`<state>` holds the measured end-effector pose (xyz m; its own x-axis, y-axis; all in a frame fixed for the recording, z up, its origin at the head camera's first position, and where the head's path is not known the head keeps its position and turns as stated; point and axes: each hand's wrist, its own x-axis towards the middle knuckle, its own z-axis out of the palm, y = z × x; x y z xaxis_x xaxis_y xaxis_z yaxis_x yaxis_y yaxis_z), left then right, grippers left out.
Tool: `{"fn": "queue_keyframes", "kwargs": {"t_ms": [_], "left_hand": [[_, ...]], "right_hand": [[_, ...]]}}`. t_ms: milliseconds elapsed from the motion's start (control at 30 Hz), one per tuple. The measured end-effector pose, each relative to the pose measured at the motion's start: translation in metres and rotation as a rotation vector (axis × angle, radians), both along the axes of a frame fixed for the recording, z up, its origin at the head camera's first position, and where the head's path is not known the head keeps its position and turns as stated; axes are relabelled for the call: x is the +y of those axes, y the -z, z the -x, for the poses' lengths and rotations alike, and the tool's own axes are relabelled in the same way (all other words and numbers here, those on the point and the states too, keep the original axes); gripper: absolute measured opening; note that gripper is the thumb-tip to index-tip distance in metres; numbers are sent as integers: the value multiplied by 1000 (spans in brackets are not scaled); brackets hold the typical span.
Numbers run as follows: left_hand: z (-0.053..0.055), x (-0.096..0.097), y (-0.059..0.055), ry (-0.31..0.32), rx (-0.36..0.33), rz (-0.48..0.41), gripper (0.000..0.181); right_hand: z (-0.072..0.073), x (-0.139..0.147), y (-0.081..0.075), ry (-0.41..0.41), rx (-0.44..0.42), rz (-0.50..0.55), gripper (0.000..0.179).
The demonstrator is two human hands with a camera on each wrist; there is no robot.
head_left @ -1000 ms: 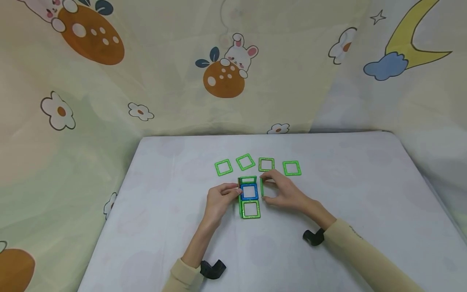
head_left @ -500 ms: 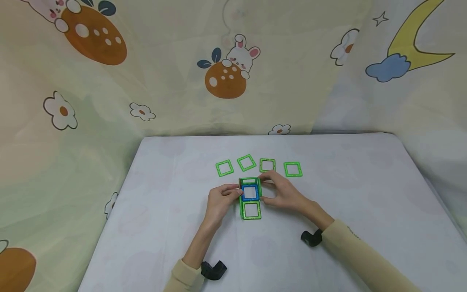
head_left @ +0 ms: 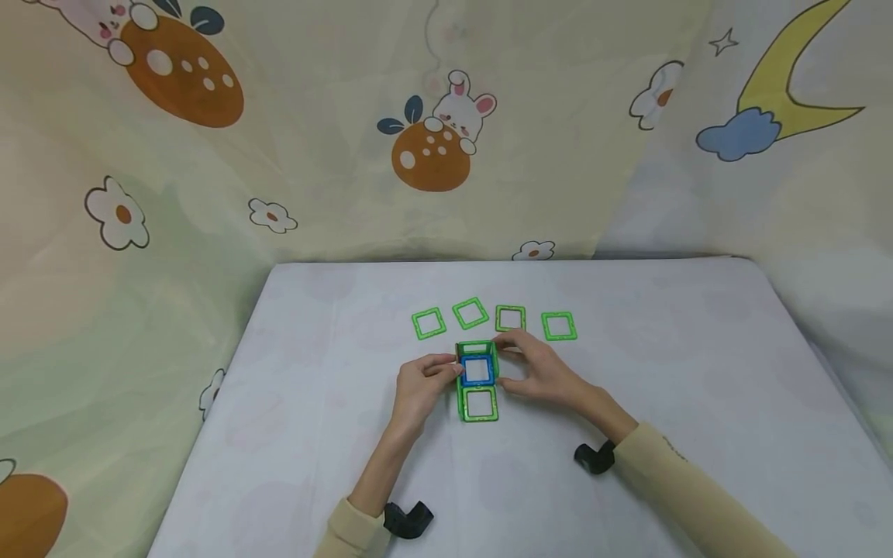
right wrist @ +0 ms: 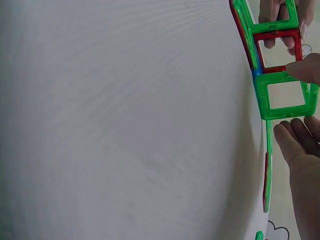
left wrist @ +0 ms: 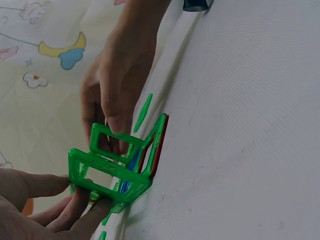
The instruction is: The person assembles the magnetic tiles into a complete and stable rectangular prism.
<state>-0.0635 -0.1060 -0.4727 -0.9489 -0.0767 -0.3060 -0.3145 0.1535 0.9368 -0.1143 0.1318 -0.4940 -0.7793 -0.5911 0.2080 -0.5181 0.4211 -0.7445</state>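
In the head view a small structure of square magnetic tiles lies mid-table. At its centre is a blue tile [head_left: 477, 384], with a flat green tile [head_left: 480, 419] in front. Green tiles stand upright at the back and both sides. My left hand [head_left: 418, 391] grips the left side, its thumb and fingertips at the blue tile's left edge. My right hand [head_left: 547, 370] holds the right upright tile [head_left: 497, 360] by opposite edges between thumb and fingers. A red tile [right wrist: 298, 45] shows among the green ones in the right wrist view.
A row of several loose green tiles [head_left: 560, 338] lies flat behind the structure. The white table [head_left: 279, 434] extends on both sides, with a patterned cloth [head_left: 321, 155] hanging beyond its back edge. A black device [head_left: 408, 521] is at each wrist.
My right hand has brought its green tile leftward, from a small gap until it stands against the right side of the blue tile. The left hand has kept its place.
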Motion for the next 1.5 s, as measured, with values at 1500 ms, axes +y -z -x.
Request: {"fn": "queue_keyframes", "kwargs": {"t_ms": [1500], "left_hand": [[0,-3,1,10,0,-33,29]], "right_hand": [[23,55,-15,241,43,-409,62]]}}
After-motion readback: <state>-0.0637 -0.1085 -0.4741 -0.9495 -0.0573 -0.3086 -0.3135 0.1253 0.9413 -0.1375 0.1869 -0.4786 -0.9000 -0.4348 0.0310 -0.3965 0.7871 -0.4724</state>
